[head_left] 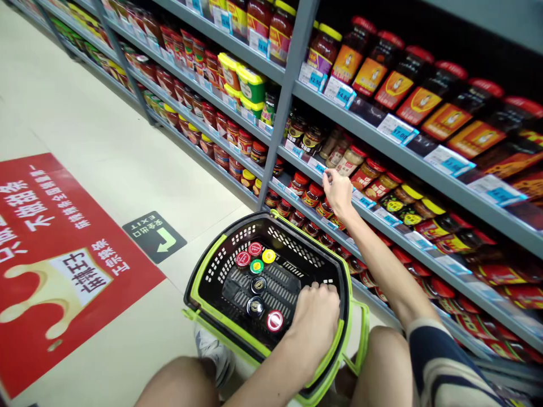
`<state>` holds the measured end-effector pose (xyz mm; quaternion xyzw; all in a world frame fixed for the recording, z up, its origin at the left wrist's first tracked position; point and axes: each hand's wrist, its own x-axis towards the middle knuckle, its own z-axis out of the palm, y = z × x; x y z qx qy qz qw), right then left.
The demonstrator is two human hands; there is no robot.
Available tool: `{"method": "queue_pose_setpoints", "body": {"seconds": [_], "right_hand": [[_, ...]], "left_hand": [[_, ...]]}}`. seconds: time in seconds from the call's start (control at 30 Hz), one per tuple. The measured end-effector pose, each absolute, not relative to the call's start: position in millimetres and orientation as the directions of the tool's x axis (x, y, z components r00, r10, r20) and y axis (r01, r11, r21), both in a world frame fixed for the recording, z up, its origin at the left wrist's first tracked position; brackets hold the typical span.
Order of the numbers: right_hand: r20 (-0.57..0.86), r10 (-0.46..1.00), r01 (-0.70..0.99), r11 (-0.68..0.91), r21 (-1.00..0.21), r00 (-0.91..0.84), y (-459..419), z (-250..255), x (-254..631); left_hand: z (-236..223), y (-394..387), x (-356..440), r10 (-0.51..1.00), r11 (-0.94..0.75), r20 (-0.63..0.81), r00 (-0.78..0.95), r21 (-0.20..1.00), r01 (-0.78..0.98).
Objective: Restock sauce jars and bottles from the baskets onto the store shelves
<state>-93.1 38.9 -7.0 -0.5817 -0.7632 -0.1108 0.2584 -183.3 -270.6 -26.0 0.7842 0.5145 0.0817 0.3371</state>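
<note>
My left hand [313, 322] is closed over the near rim of a black shopping basket with green trim [202, 271], which rests between my bare knees. Several jars stand upright in the basket, among them a red-lidded jar [275, 320], a black-lidded jar [255, 306] and a yellow-lidded jar [268, 256]. My right hand [337, 191] reaches out to the edge of a grey store shelf [339, 186], fingers curled at a price label [317, 166] in front of small brown sauce jars [344, 158]. Whether it holds anything, I cannot make out.
Grey shelving full of red-lidded sauce jars runs along the right and far into the aisle. A grey upright post [283, 107] stands just left of my right hand. A red floor poster [55, 254] and a black EXIT sticker [154, 236] lie on the pale floor at left.
</note>
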Motion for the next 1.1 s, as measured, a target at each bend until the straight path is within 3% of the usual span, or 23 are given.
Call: {"method": "queue_pose_setpoints", "body": {"seconds": [0.13, 0.23, 0.37, 0.53, 0.67, 0.73, 0.87, 0.93, 1.1], "right_hand": [[0.490, 0.853, 0.979, 0.206, -0.004, -0.178, 46, -6, -97], [0.414, 0.875, 0.968, 0.221, 0.115, -0.249, 43, -7, -96], [0.358, 0.890, 0.956, 0.231, 0.178, -0.282, 34, -10, -97], [0.316, 0.907, 0.958, 0.238, 0.160, -0.279, 21, -7, -103], [0.263, 0.927, 0.962, 0.274, 0.010, -0.267, -26, -32, -102], [0.158, 0.935, 0.943, 0.329, -0.057, -0.317, -66, -67, -95], [-0.312, 0.861, 0.912, 0.408, -0.047, -0.401, -152, -159, -66], [-0.477, 0.792, 0.913, 0.402, -0.062, -0.381, -185, -200, -51], [-0.649, 0.633, 0.895, 0.403, -0.189, -0.422, -222, -262, -39]], "left_hand": [[-28, -271, -184, 0.854, -0.224, -0.251, 0.455, 0.613, 0.758], [-32, -275, -180, 0.848, -0.224, -0.269, 0.457, 0.600, 0.768], [-40, -279, -176, 0.854, -0.202, -0.293, 0.430, 0.576, 0.792], [-48, -274, -179, 0.822, -0.163, -0.417, 0.388, 0.480, 0.862], [-50, -268, -187, 0.788, -0.117, -0.528, 0.316, 0.375, 0.920], [-48, -267, -195, 0.784, -0.096, -0.554, 0.280, 0.336, 0.937], [-42, -267, -218, 0.818, -0.092, -0.526, 0.233, 0.281, 0.955], [-40, -265, -235, 0.829, -0.093, -0.517, 0.211, 0.245, 0.965], [-41, -248, -282, 0.850, 0.068, -0.527, -0.024, 0.064, 0.996]]}}
